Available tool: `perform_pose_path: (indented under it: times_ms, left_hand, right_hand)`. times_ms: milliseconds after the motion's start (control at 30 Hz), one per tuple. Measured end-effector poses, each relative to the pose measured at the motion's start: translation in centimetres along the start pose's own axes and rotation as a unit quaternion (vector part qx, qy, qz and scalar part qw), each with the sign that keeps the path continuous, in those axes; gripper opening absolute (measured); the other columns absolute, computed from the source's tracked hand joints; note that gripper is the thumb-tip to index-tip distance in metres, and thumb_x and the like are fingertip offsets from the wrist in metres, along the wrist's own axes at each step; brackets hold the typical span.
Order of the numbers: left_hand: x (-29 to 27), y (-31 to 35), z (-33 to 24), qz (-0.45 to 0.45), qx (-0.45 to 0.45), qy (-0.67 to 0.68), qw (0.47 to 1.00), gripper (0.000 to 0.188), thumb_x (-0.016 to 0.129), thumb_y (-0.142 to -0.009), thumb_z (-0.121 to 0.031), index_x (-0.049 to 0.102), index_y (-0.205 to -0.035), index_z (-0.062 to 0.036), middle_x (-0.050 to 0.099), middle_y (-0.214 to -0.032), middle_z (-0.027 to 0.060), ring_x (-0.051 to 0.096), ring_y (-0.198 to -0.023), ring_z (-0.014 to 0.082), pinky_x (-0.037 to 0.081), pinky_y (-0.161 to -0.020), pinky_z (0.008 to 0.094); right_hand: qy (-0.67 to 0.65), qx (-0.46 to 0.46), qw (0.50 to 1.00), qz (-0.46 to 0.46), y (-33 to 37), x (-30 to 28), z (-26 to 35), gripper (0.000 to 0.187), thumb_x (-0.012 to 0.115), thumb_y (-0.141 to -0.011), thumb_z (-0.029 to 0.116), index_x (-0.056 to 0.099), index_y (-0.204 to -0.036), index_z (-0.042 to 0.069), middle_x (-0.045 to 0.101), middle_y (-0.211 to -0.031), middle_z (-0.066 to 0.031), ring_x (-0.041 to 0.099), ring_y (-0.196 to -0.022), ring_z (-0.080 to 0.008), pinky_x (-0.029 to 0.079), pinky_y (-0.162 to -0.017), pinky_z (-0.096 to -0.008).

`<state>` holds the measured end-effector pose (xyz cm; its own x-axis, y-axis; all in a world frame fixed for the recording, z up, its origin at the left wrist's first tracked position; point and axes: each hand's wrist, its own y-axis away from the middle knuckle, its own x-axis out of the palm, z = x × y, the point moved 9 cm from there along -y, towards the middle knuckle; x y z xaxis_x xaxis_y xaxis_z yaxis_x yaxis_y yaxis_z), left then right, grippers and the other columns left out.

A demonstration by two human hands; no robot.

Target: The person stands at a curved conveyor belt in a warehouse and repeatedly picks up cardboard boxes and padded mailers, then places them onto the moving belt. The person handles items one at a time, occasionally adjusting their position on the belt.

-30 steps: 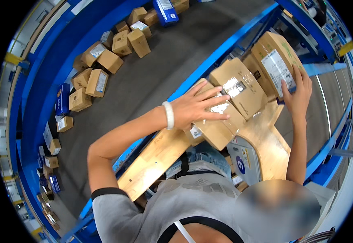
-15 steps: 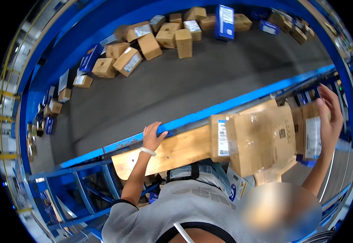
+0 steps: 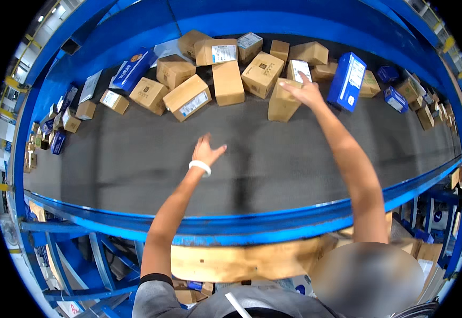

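My left hand (image 3: 207, 153), with a white band at the wrist, hangs over the dark conveyor belt (image 3: 162, 164). It is open and empty, thumb apart from the fingers. Farther out, my right hand (image 3: 307, 93) reaches to the row of parcels with thumb and fingers spread. Its thumb is at the top of a plain brown carton (image 3: 282, 106), and its fingers lie over a carton with a white label (image 3: 294, 69) just behind. Whether it presses on either is hard to tell. A blue box (image 3: 347, 82) stands right of this hand.
More cardboard boxes (image 3: 228, 84) line the belt's far side below a blue wall (image 3: 210, 21). A blue rail (image 3: 231, 233) edges the near side, with a wooden board (image 3: 241, 262) in front of it. A blurred patch covers the lower right.
My left hand has left the blue rail and moved out over the belt. My right hand has gone from beside the stacked cartons at the right to the far row of parcels. The view has shifted.
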<state>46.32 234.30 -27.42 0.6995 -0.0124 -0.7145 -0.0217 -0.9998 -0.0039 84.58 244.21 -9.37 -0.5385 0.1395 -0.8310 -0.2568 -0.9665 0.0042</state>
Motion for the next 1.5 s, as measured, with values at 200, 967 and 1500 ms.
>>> perform_pose_path:
  times_ms: [200, 967, 1500]
  left_hand:
    - [4.5, -19.2, -2.2, -0.012, -0.091, -0.049, 0.995, 0.126, 0.079, -0.075, -0.064, 0.013, -0.162, -0.001, 0.02, -0.164, 0.03, 0.021, -0.152, 0.0465, 0.029, -0.122, 0.0529]
    - [2.6, 0.4, 4.3, 0.042, 0.174, -0.363, 0.914, 0.127, 0.087, -0.064, -0.037, 0.012, -0.162, -0.007, 0.035, -0.151, 0.0328, 0.033, -0.142, 0.0489, 0.035, -0.117, 0.0529]
    - [8.2, 31.6, -51.1, 0.666, -0.045, 0.426, 0.611, 0.091, 0.037, -0.095, -0.073, 0.029, -0.159, -0.0092, 0.047, -0.152, 0.0234, 0.055, -0.13, 0.0489, 0.058, -0.088, 0.0666]
  right_hand:
    - [0.175, -0.014, 0.984, 0.026, -4.6, 8.9, -0.6, 0.08, 0.079, -0.075, 0.059, 0.051, -0.142, 0.025, 0.04, -0.148, -0.0325, 0.039, -0.135, -0.0558, 0.042, -0.104, -0.0671]
    - [-0.061, 0.016, 0.988, 0.14, 26.3, -21.8, -3.8, 0.086, 0.063, -0.087, 0.066, 0.048, -0.152, 0.012, 0.058, -0.138, -0.0251, 0.054, -0.13, -0.0402, 0.044, -0.11, -0.0479]
    - [0.262, 0.281, 0.821, -0.423, 77.3, -44.7, -26.0, 0.066, 0.08, -0.085, 0.028, 0.058, -0.147, 0.021, 0.044, -0.145, -0.0267, 0.043, -0.132, -0.0432, 0.035, -0.114, -0.0493]
